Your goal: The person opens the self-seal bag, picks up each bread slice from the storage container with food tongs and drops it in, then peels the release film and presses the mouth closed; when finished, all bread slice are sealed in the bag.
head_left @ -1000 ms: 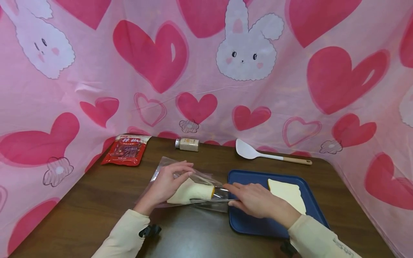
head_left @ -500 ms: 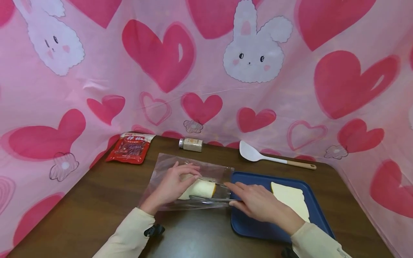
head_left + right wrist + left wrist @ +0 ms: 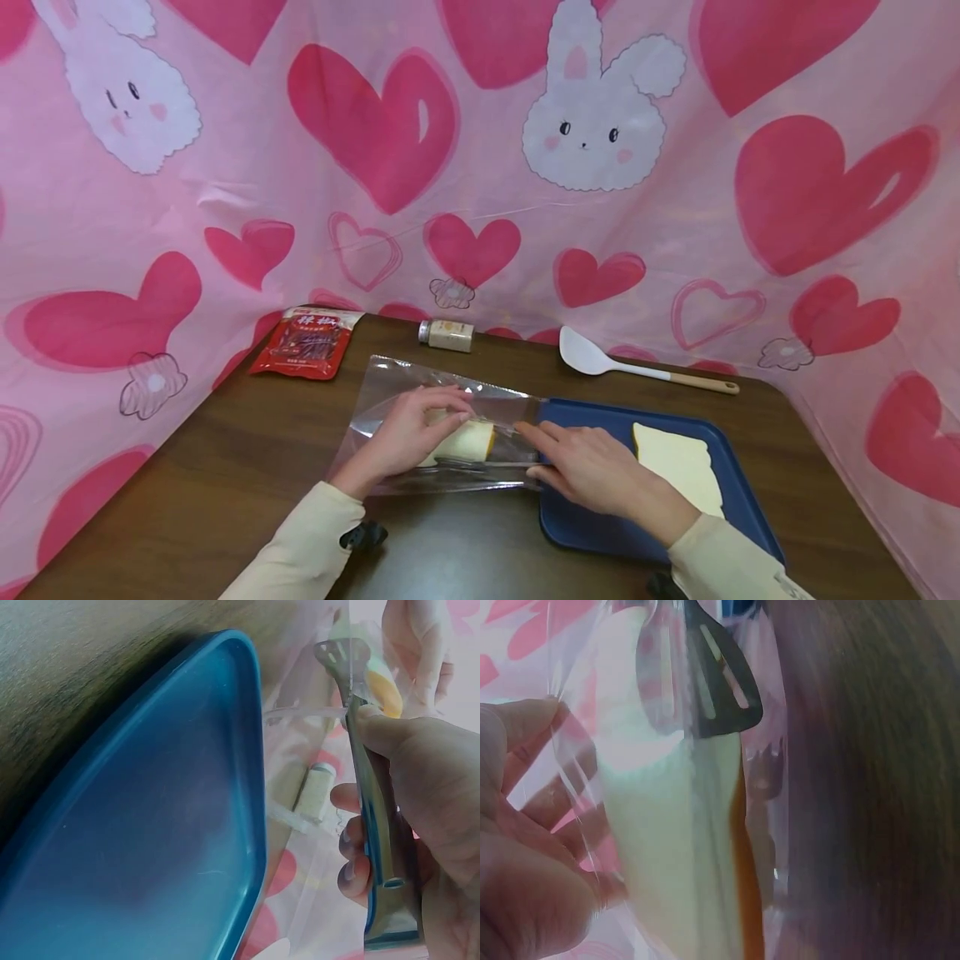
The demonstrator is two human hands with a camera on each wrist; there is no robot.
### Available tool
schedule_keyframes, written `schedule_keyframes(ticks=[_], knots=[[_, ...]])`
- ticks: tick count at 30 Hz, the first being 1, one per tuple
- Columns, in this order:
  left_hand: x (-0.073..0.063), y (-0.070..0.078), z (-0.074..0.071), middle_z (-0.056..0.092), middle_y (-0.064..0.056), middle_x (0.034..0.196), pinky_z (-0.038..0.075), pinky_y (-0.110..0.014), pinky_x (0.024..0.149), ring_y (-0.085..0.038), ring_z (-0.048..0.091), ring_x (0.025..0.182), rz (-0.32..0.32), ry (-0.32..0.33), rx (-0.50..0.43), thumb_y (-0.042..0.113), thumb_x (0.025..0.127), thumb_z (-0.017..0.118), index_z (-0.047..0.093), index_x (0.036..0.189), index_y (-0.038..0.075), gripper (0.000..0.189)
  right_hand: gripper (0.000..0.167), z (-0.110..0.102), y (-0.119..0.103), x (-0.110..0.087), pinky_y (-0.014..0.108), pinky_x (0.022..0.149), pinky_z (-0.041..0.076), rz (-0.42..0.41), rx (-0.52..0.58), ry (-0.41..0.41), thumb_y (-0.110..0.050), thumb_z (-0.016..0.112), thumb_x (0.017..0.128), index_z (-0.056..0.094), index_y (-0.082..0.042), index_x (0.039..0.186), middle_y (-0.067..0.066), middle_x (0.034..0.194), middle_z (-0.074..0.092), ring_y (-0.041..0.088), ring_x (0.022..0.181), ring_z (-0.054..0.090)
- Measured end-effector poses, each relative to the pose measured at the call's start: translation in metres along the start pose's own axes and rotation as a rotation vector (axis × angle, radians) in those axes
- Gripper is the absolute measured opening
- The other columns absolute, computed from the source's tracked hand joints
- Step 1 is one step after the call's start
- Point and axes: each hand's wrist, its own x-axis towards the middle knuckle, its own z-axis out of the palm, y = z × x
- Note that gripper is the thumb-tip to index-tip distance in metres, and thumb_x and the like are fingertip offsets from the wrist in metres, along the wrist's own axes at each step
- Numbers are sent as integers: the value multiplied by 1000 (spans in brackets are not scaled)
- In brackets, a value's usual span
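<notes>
A clear plastic bag lies on the table with a slice of bread inside it. My left hand holds the bag at the bread, its fingers partly seen through the film in the left wrist view. Slim food tongs are gripped in my right hand at the bag's mouth. Their slotted end reaches into the bag and overlaps the bread's near end. The mouth of the bag meets the left edge of a blue tray, where another bread slice lies.
At the back left is a red packet with a white top. A small seasoning jar lies on its side behind the bag. A white spatula with a wooden handle lies behind the tray. Patterned pink cloth surrounds the table.
The bag has spread flatter over the table, its far edge opening out behind my hands. The bread has shifted slightly left, away from the bag's mouth. Both hands have barely moved.
</notes>
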Motion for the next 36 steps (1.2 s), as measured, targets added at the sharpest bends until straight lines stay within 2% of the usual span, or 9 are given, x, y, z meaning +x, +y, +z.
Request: schedule_keyframes(ticks=[4, 10, 17, 21, 24, 27, 30, 36], knots=[[0, 1, -1, 77, -3, 127, 46, -61, 115, -30, 65, 132, -9, -26, -28, 17, 98, 76, 82, 107, 17, 11, 55, 0, 0, -1, 20, 55, 45, 8, 16, -17, -37, 75, 99, 58, -14, 145, -3, 99, 67, 5, 63, 53], [-1, 1, -4, 76, -2, 131, 48, -61, 113, -28, 67, 130, -30, -90, -71, 20, 101, 73, 81, 112, 19, 14, 54, 0, -2, 1, 21, 59, 52, 19, 31, -39, -36, 76, 98, 57, -16, 144, -2, 105, 70, 6, 67, 57], [-1, -7, -12, 74, -1, 134, 48, -62, 113, -29, 64, 134, -38, -50, -103, 18, 103, 70, 80, 106, 21, 11, 51, -2, -3, -4, 24, 53, 47, 18, 43, -55, -36, 73, 100, 58, -14, 144, -2, 100, 69, 4, 59, 50], [0, -5, -13, 73, -1, 137, 47, -63, 113, -30, 59, 140, -82, -65, -113, 20, 103, 70, 80, 109, 22, 13, 49, -5, -2, -4, 25, 53, 47, 46, 109, -116, -38, 70, 102, 60, -14, 143, 0, 99, 69, 4, 58, 49], [0, -2, -13, 73, 0, 138, 47, -63, 113, -29, 59, 141, -80, -59, -110, 19, 103, 70, 81, 109, 22, 13, 49, -7, -1, -3, 30, 59, 53, 74, 147, -171, -40, 68, 103, 61, -14, 144, 1, 103, 71, 8, 65, 60], [0, 0, -13, 74, 1, 135, 48, -60, 114, -27, 60, 141, -41, -38, -104, 18, 102, 71, 81, 107, 22, 12, 49, -8, 1, -2, 37, 69, 60, 87, 166, -210, -41, 66, 104, 60, -13, 144, 3, 110, 73, 15, 79, 70], [0, 3, -14, 74, 2, 135, 48, -58, 115, -26, 60, 141, -12, -20, -96, 20, 102, 72, 81, 108, 21, 11, 49, -9, 2, -2, 40, 74, 62, 94, 176, -225, -41, 65, 105, 61, -13, 144, 4, 114, 74, 18, 88, 74], [-1, 7, -13, 74, 3, 135, 46, -60, 116, -27, 59, 141, -30, -6, -92, 21, 101, 73, 81, 109, 21, 12, 49, -8, 1, -1, 39, 72, 62, 92, 172, -219, -41, 66, 104, 61, -13, 144, 4, 112, 74, 18, 85, 73]])
